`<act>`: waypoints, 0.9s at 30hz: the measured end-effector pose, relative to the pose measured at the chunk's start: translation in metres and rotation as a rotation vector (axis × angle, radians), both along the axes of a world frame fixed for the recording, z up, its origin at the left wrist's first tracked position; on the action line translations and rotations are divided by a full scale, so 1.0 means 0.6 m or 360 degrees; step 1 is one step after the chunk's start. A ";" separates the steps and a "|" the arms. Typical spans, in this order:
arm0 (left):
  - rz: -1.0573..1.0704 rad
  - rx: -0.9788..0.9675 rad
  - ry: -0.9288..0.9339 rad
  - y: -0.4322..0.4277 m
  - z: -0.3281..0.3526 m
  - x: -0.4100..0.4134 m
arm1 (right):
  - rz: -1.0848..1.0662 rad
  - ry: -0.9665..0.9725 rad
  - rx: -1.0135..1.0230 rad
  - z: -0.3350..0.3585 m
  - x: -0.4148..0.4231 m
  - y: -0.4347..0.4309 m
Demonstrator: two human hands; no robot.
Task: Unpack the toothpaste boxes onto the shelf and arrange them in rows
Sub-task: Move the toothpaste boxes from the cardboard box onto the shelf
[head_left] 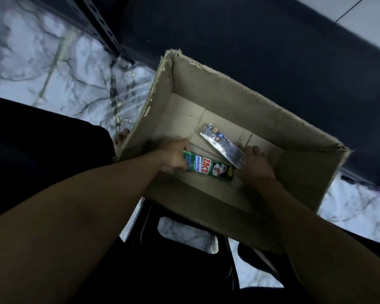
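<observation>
Reaching into carton (pixel 228 95): left grip (pixel 173 157) clenched round green box (pixel 208 167). Right grip (pixel 256 163) touches silver box (pixel 223 144); closure unclear.

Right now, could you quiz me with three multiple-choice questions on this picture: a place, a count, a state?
1. Where does the silver box lie? A on the floor; B inside the cardboard carton; C on a shelf.
2. How many boxes does the carton hold? A two; B five; C none.
3. What is the left hand doing? A hanging idle; B pressing the floor; C gripping the green box.
Answers: B, it rests on the carton's bottom; A, only silver and green show; C, fingers curl round its end.
</observation>
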State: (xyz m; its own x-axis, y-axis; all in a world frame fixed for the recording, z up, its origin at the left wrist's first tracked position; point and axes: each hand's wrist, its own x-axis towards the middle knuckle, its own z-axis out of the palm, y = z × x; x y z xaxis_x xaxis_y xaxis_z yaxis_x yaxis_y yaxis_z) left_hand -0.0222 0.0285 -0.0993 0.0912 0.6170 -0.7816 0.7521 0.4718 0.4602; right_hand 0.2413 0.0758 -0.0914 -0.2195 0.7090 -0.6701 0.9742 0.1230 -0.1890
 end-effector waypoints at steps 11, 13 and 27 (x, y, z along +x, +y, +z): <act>0.0506 0.0099 -0.0323 0.043 0.129 0.035 | -0.0391 0.0452 0.0137 0.193 0.003 -0.009; 0.0372 0.0255 -0.0290 0.056 0.183 0.036 | -0.0443 0.0553 0.0218 0.237 0.014 -0.016; -0.0276 0.1241 -0.0424 0.082 0.695 0.062 | -0.0309 0.1106 0.1066 0.703 0.070 -0.057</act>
State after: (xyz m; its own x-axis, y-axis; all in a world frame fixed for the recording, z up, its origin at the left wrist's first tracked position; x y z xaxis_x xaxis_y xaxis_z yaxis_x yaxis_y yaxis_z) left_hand 0.0151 0.0775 0.3175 0.3559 0.9314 -0.0764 0.6045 -0.1671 0.7789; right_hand 0.2832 0.0415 0.3303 -0.2522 0.9605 0.1174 0.6873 0.2632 -0.6770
